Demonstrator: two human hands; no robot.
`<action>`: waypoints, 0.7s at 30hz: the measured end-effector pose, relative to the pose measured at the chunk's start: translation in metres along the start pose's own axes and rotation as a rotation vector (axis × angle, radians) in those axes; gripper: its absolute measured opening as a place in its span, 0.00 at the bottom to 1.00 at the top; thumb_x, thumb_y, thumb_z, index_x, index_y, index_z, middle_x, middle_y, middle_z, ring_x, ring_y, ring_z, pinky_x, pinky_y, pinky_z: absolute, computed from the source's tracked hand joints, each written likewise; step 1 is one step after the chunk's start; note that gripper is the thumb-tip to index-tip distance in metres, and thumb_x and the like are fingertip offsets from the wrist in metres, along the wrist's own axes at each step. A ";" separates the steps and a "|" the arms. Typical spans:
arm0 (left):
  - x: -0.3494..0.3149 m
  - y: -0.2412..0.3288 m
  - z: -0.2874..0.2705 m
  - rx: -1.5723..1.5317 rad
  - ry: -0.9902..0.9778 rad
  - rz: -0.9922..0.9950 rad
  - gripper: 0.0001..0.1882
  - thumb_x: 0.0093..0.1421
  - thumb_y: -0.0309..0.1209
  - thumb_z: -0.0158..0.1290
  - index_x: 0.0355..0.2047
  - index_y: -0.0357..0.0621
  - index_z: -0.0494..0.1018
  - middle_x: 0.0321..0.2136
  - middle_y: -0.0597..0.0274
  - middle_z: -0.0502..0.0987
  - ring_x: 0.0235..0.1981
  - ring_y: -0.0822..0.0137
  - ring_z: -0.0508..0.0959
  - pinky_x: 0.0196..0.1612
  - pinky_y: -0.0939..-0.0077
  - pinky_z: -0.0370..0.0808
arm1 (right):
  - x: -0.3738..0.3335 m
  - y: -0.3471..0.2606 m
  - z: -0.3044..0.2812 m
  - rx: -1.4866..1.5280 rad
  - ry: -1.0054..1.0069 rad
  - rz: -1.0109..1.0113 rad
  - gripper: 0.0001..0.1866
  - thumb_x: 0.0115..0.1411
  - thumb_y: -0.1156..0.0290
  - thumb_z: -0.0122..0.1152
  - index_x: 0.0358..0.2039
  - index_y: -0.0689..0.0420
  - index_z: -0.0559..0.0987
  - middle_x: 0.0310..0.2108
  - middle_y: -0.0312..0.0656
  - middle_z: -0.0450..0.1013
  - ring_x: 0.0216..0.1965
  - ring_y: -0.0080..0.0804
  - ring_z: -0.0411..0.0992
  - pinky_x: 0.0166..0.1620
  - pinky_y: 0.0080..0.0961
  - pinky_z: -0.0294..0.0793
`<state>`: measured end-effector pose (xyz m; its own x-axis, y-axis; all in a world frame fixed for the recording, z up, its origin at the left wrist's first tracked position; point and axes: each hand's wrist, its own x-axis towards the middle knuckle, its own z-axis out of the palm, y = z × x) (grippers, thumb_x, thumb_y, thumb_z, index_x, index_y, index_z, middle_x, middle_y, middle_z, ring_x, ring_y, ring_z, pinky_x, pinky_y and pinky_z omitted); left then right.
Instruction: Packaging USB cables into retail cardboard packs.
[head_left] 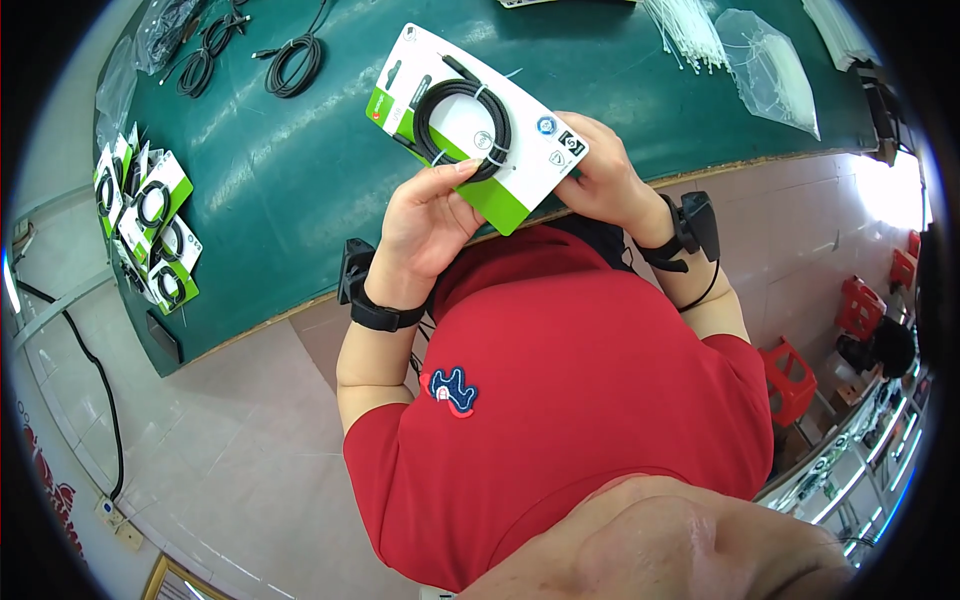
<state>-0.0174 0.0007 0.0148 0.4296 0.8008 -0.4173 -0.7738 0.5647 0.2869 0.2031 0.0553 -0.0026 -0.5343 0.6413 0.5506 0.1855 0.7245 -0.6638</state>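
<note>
Both my hands hold a white and green cardboard backing card (pixel 545 105) above the near edge of the green table. A black cable (pixel 502 125) lies coiled on its front, held by small white cable ties. My left hand (pixel 428 215) grips the card's lower left edge, its thumb lying over the front by the coil. At the right end, my right hand (pixel 605 175) pinches the card; several of its fingers are hidden behind it.
Similar cards with coiled cables (pixel 155 205) lie piled at the table's left edge. Farther back are loose black cables (pixel 293 65). White cable ties (pixel 688 35) and a clear bag of ties (pixel 778 80) lie at the far right. Red stools (pixel 790 382) stand beyond the table.
</note>
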 end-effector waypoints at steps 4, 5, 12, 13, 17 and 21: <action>-0.001 0.002 0.003 -0.024 -0.002 -0.024 0.19 0.61 0.23 0.48 0.52 0.30 0.67 0.48 0.51 0.76 0.50 0.57 0.77 0.57 0.57 0.72 | -0.004 -0.001 0.002 -0.055 -0.031 -0.032 0.18 0.45 0.84 0.63 0.40 0.66 0.76 0.39 0.51 0.75 0.39 0.52 0.75 0.40 0.36 0.76; -0.001 0.003 0.005 -0.017 -0.002 -0.025 0.19 0.61 0.23 0.48 0.52 0.29 0.67 0.48 0.50 0.76 0.50 0.57 0.77 0.57 0.56 0.71 | -0.005 -0.001 0.003 -0.056 -0.039 -0.037 0.18 0.44 0.84 0.63 0.39 0.66 0.76 0.39 0.52 0.75 0.38 0.52 0.75 0.40 0.36 0.76; -0.006 0.004 0.011 0.185 0.090 0.120 0.19 0.59 0.21 0.50 0.51 0.28 0.68 0.46 0.49 0.77 0.48 0.57 0.78 0.53 0.61 0.75 | -0.009 -0.006 0.002 0.119 -0.079 0.086 0.16 0.48 0.83 0.62 0.40 0.67 0.76 0.37 0.49 0.75 0.36 0.44 0.76 0.37 0.33 0.75; -0.006 0.004 0.011 0.276 0.116 0.180 0.19 0.59 0.20 0.50 0.51 0.28 0.68 0.45 0.48 0.77 0.47 0.58 0.78 0.53 0.63 0.75 | -0.009 -0.007 0.001 0.206 -0.084 0.144 0.15 0.49 0.82 0.62 0.40 0.67 0.76 0.36 0.48 0.76 0.36 0.40 0.76 0.37 0.32 0.75; -0.005 0.000 0.006 0.393 0.139 0.234 0.18 0.58 0.19 0.52 0.49 0.28 0.69 0.44 0.50 0.78 0.45 0.60 0.79 0.50 0.66 0.78 | -0.011 -0.008 -0.011 0.411 -0.267 0.416 0.10 0.53 0.80 0.61 0.38 0.65 0.77 0.34 0.46 0.75 0.35 0.30 0.75 0.36 0.26 0.74; -0.006 -0.001 0.004 0.452 0.172 0.213 0.17 0.58 0.21 0.52 0.48 0.28 0.70 0.43 0.51 0.78 0.44 0.62 0.80 0.48 0.68 0.78 | -0.011 -0.010 -0.019 0.612 -0.369 0.799 0.09 0.56 0.77 0.62 0.38 0.65 0.78 0.34 0.39 0.76 0.36 0.20 0.73 0.38 0.19 0.73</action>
<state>-0.0174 -0.0036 0.0200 0.1729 0.8840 -0.4343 -0.5411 0.4537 0.7081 0.2227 0.0462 0.0075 -0.6764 0.6833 -0.2749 0.2021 -0.1868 -0.9614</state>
